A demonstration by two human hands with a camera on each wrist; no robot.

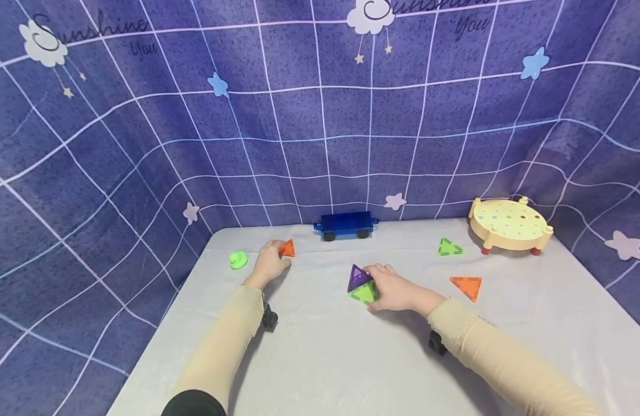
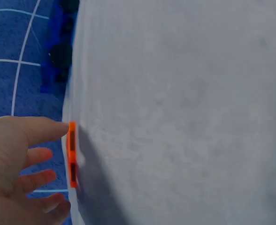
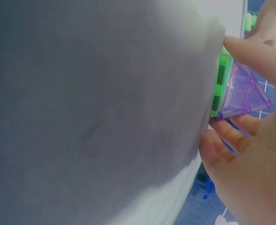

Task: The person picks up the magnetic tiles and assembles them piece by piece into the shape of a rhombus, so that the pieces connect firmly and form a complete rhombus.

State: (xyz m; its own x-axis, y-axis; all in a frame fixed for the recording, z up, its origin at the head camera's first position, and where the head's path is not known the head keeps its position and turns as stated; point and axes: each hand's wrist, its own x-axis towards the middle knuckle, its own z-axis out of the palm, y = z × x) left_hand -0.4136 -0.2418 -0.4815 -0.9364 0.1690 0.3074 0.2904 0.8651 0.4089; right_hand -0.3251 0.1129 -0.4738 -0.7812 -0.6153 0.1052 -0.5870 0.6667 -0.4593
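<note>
In the head view my left hand is at the back left of the table, gripping an orange triangular magnetic tile. The left wrist view shows the thumb tip at one end of that tile's edge, with the other fingers curled behind. Near the middle, my right hand holds a green triangular magnetic tile with a purple triangular tile standing against it. From the right wrist, the thumb and fingers bracket the green tile's edge, and the purple tile rises beside it.
A blue wheeled toy wagon stands at the back edge. Left of my left hand is a green toy duck. On the right lie a green triangle and an orange triangle, near a yellow footed toy stand. A patterned curtain hangs behind.
</note>
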